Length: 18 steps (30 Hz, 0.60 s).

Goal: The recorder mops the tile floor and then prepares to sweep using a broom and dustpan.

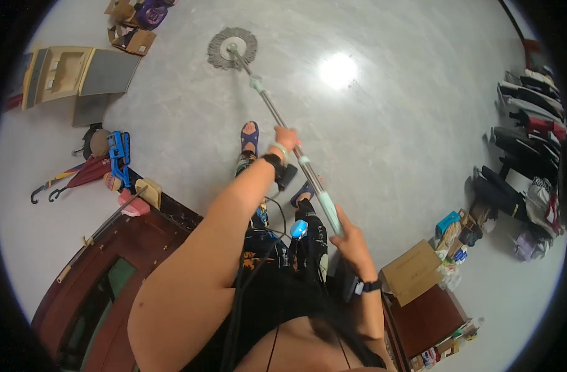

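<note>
- We hold a mop (273, 110) in both hands.
- Our left hand (286, 137) is closed around the middle of its pole.
- Our right hand (353, 245) grips the pale green handle (328, 211) at the near end.
- The round mop head (223, 49) lies on the gray floor (414, 124), far and a bit left.
- A brown box (412, 273) sits near, on the right.

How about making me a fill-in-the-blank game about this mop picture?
1. The round mop head has a fringe coloured ____.
2. The right hand holds the grip, coloured pale ____.
3. Nearer the mop head, the pole is gripped by the ____ hand.
4. The clothes are on the picture's ____ side.
Missing words: grey; green; left; right.
</note>
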Available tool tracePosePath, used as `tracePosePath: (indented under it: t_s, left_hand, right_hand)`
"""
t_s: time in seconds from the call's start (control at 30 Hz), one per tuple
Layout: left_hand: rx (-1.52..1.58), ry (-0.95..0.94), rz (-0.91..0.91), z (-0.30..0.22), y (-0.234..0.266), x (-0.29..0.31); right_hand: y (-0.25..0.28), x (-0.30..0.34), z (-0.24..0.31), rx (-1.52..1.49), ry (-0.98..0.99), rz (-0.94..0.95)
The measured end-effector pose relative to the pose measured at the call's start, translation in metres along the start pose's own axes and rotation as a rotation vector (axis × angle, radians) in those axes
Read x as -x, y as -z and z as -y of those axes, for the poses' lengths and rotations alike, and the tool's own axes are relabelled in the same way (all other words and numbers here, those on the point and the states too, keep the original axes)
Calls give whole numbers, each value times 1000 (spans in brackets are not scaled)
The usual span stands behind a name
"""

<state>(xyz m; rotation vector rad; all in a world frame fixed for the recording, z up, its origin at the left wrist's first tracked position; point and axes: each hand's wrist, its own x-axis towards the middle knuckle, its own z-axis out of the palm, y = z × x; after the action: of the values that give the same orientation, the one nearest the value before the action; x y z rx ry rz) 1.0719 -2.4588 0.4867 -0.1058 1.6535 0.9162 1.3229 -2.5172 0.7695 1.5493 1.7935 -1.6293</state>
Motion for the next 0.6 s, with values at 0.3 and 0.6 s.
tracePosePath:
  t_s: [0.3, 0.6]
  left_hand:
    - [-262, 166, 397, 179, -180, 202]
    - [-209, 305, 649, 139, -182, 248]
  right_hand:
    - [22, 248, -116, -256, -380, -146]
    - [31, 271, -41, -549, -500, -176]
